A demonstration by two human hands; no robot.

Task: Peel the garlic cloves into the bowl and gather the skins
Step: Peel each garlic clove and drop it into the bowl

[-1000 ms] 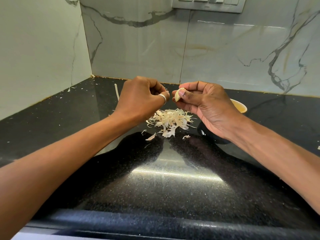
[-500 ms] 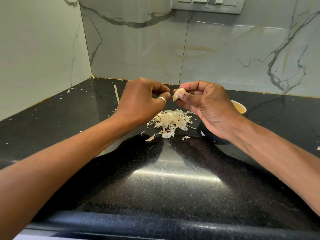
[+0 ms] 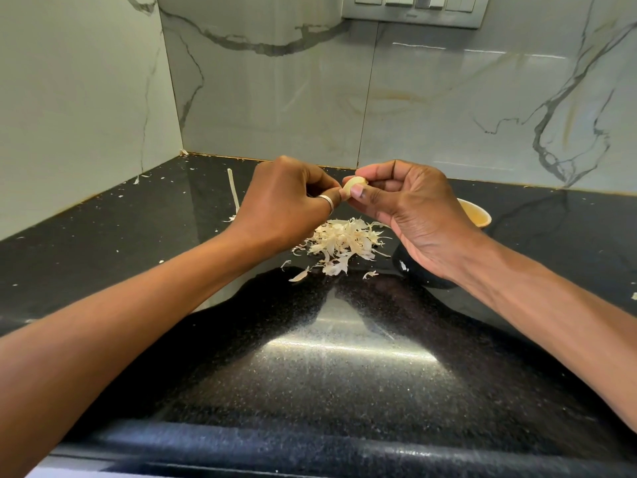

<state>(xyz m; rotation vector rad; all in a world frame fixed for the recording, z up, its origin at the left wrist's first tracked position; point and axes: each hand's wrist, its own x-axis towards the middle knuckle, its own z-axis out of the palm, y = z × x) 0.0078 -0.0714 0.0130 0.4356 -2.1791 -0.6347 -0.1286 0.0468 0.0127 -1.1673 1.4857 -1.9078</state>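
Black speckled countertop [image 3: 327, 374], veined marble wall tiles [image 3: 275, 98]; grey switch panel [image 3: 413, 8] above

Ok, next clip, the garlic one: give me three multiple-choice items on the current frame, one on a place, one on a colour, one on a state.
1. The pile of skins lies: A) on the counter, left of the bowl; B) on a plate; C) in a sink.
2. The counter is: A) white; B) wood brown; C) speckled black.
3. The garlic clove is: A) lying on the counter; B) pinched in the right hand, with the left hand meeting it; C) inside the bowl.

Key: 1 A, the skins sit on bare counter beside the bowl. 2 C, the surface is dark with pale flecks. 3 B, the clove shows between the right thumb and fingers, above the pile.
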